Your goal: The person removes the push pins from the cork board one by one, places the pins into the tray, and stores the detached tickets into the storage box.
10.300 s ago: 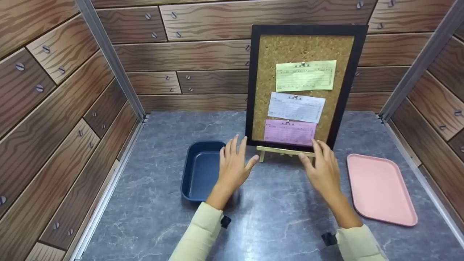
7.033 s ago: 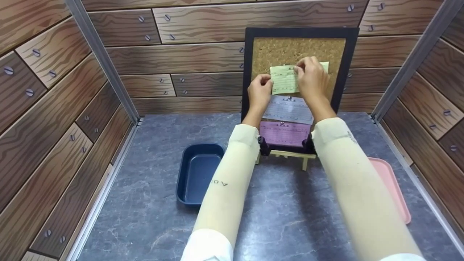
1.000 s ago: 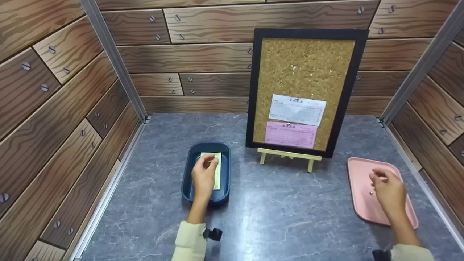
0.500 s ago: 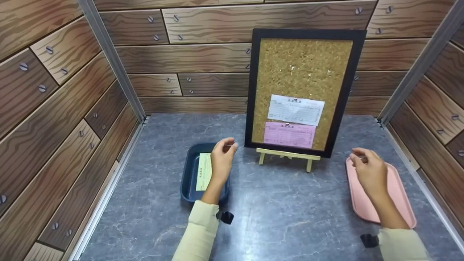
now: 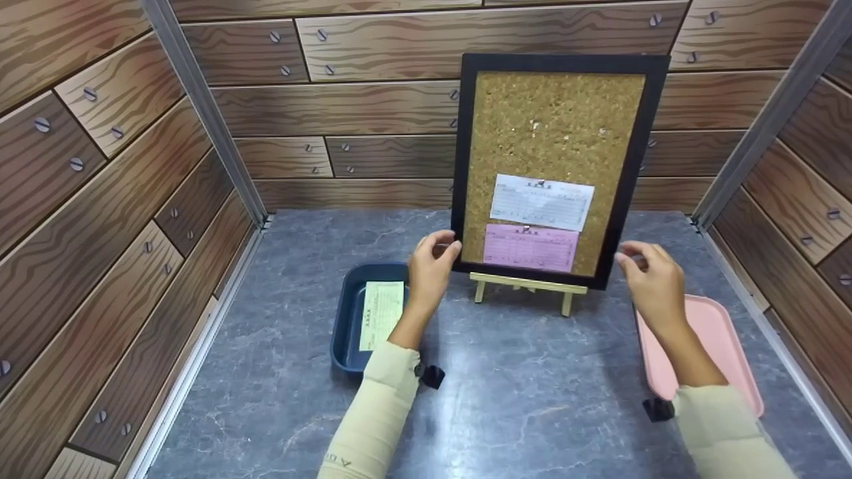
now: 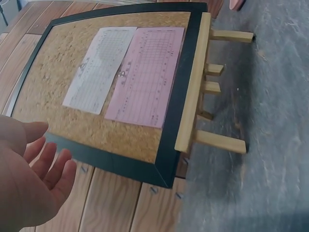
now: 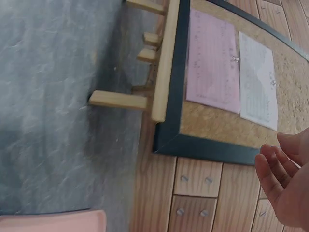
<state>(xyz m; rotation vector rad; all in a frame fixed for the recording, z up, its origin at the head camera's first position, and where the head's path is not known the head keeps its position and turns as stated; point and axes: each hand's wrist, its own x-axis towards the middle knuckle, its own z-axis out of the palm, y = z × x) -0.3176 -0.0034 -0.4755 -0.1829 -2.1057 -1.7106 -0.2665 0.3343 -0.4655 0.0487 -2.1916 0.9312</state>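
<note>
My left hand (image 5: pixel 429 271) hovers by the lower left edge of a black-framed cork board (image 5: pixel 559 120), fingers loosely bent around nothing. On the other side, my right hand (image 5: pixel 655 286) is beside the board's lower right edge, likewise holding nothing. Pinned to the cork are a white paper slip (image 5: pixel 542 201) and, below it, a pink slip (image 5: pixel 530 248). Each has a small push pin, seen in the right wrist view as a pin (image 7: pixel 235 59) on the pink one. A yellow-green slip (image 5: pixel 381 313) lies in the blue tray (image 5: pixel 339 332), partly behind my left arm.
A small wooden easel (image 5: pixel 526 284) carries the board on the grey marbled table (image 5: pixel 519 386). To the right lies a pink tray (image 5: pixel 722 339), partly covered by my right forearm. Wood-patterned walls (image 5: pixel 373 110) enclose the back and sides.
The yellow-green slip came off the board and now lies in the blue tray. In the last second both hands moved from the trays up and inward to the board's sides.
</note>
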